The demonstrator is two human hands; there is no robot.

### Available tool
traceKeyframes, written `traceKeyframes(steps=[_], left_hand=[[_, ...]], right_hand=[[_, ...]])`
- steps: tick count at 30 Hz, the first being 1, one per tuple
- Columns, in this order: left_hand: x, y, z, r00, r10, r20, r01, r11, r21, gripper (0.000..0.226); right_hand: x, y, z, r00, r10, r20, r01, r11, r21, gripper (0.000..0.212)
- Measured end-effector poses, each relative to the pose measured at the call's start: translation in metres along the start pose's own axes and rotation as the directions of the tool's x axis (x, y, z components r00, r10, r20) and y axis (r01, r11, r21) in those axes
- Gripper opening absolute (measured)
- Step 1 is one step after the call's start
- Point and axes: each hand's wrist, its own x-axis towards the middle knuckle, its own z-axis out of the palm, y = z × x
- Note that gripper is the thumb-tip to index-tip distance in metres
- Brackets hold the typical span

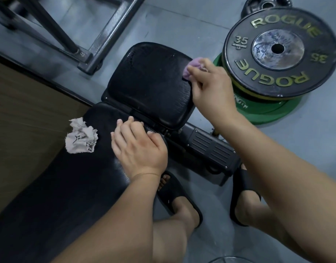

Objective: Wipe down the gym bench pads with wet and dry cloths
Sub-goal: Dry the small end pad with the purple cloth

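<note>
Pinching the purple cloth (191, 68) between curled fingers and thumb, your right hand (210, 86) sits at the right-hand edge of the seat pad (150, 82), close to its far corner. Just beyond that edge stands the black weight plate (281, 50), stacked on a green plate (273, 112), so room on that side is tight. Your left hand (138, 147) rests flat on the end of the long back pad (68, 186), fingers slightly apart and holding nothing, their tips at the gap between the two pads. The crumpled grey cloth (80, 136) lies loose on the back pad at its left edge, near your left hand but not touching it. Bare grey floor (182, 19) opens past the seat pad's far end, with a steel frame (98, 44) to its left. Your sandals (174, 194) stand beside the bench's near edge.
</note>
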Motion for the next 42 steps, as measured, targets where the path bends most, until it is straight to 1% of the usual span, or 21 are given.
traceKeyframes(steps=[3, 5, 7, 9, 11, 14, 16, 17, 19, 22, 24, 26, 28, 30, 32, 33, 35, 36, 37, 39, 42], left_hand=[[-0.001, -0.001, 0.001, 1.0, 0.002, -0.005, -0.002, 1.0, 0.0, 0.026], [-0.001, -0.001, 0.001, 1.0, -0.002, -0.004, 0.002, 1.0, 0.003, 0.026], [0.0, 0.0, 0.002, 1.0, -0.002, -0.008, 0.002, 1.0, 0.002, 0.026], [-0.001, 0.0, 0.002, 1.0, 0.009, -0.011, -0.009, 1.0, 0.007, 0.026], [-0.001, -0.001, 0.002, 1.0, 0.009, -0.018, -0.009, 1.0, 0.016, 0.027], [-0.001, 0.0, 0.002, 1.0, 0.0, -0.01, 0.0, 1.0, 0.019, 0.027], [-0.001, 0.001, 0.001, 1.0, -0.006, -0.005, 0.006, 1.0, 0.021, 0.027], [-0.001, 0.002, 0.001, 1.0, -0.008, -0.004, 0.008, 1.0, 0.02, 0.027], [-0.001, 0.001, 0.002, 1.0, -0.011, -0.004, 0.011, 1.0, 0.019, 0.028], [-0.001, 0.0, 0.003, 1.0, -0.008, -0.009, 0.008, 1.0, 0.026, 0.029], [-0.001, 0.0, 0.004, 1.0, -0.011, -0.003, 0.011, 0.999, 0.032, 0.03], [0.0, 0.0, 0.003, 1.0, -0.018, 0.01, 0.018, 0.999, 0.032, 0.03], [-0.001, 0.001, 0.002, 1.0, -0.018, 0.021, 0.017, 0.999, 0.029, 0.029], [-0.001, 0.001, 0.001, 1.0, -0.022, 0.021, 0.021, 0.999, 0.026, 0.028], [0.0, 0.001, 0.0, 1.0, -0.024, 0.018, 0.024, 1.0, 0.016, 0.028], [0.0, 0.001, 0.0, 1.0, -0.023, 0.017, 0.023, 1.0, 0.012, 0.028], [0.0, 0.001, -0.001, 1.0, -0.015, 0.014, 0.015, 1.0, 0.008, 0.027], [0.0, 0.001, -0.001, 1.0, -0.012, 0.015, 0.012, 1.0, 0.008, 0.027], [0.0, 0.001, -0.001, 1.0, -0.011, 0.018, 0.011, 1.0, 0.009, 0.027], [0.0, 0.001, -0.001, 1.0, -0.014, 0.024, 0.014, 1.0, 0.004, 0.027], [0.001, 0.001, -0.002, 1.0, -0.008, 0.018, 0.008, 1.0, -0.017, 0.026]], right_hand=[[0.038, -0.011, 0.004, 0.989, 0.019, 0.147, -0.01, 0.998, -0.065, 0.028], [0.064, -0.016, 0.009, 0.961, 0.065, 0.268, -0.059, 0.998, -0.03, 0.029], [0.081, -0.01, 0.011, 0.919, 0.199, 0.34, -0.252, 0.96, 0.12, 0.029], [0.079, 0.004, 0.009, 0.873, 0.315, 0.373, -0.434, 0.851, 0.296, 0.033], [0.061, 0.022, 0.007, 0.814, 0.452, 0.365, -0.574, 0.723, 0.384, 0.035], [0.009, 0.035, 0.005, 0.74, 0.597, 0.311, -0.66, 0.555, 0.506, 0.045], [-0.03, 0.019, 0.001, 0.71, 0.643, 0.287, -0.66, 0.467, 0.588, 0.033], [-0.045, 0.011, 0.001, 0.702, 0.66, 0.268, -0.649, 0.438, 0.623, 0.026], [-0.055, -0.004, 0.004, 0.7, 0.686, 0.199, -0.607, 0.425, 0.672, 0.02], [-0.021, -0.003, 0.009, 0.668, 0.725, 0.169, -0.596, 0.385, 0.705, 0.021], [0.004, 0.003, 0.011, 0.69, 0.7, 0.182, -0.588, 0.397, 0.704, 0.016], [0.007, 0.001, 0.014, 0.714, 0.676, 0.181, -0.565, 0.405, 0.719, 0.017], [-0.014, -0.011, 0.017, 0.692, 0.702, 0.166, -0.547, 0.36, 0.756, 0.017], [-0.04, -0.024, 0.02, 0.65, 0.745, 0.149, -0.558, 0.335, 0.759, 0.023], [-0.053, -0.031, 0.024, 0.645, 0.755, 0.118, -0.585, 0.389, 0.712, 0.027], [-0.049, -0.03, 0.024, 0.663, 0.745, 0.08, -0.575, 0.438, 0.691, 0.025], [-0.026, -0.021, 0.021, 0.73, 0.684, 0.002, -0.537, 0.571, 0.621, 0.022], [-0.011, -0.015, 0.02, 0.766, 0.643, 0.014, -0.528, 0.617, 0.584, 0.022], [0.006, -0.007, 0.018, 0.793, 0.606, 0.065, -0.538, 0.647, 0.541, 0.022], [0.038, 0.008, 0.013, 0.82, 0.519, 0.24, -0.566, 0.676, 0.472, 0.016], [0.079, 0.027, 0.009, 0.802, 0.373, 0.467, -0.581, 0.671, 0.461, 0.011]])
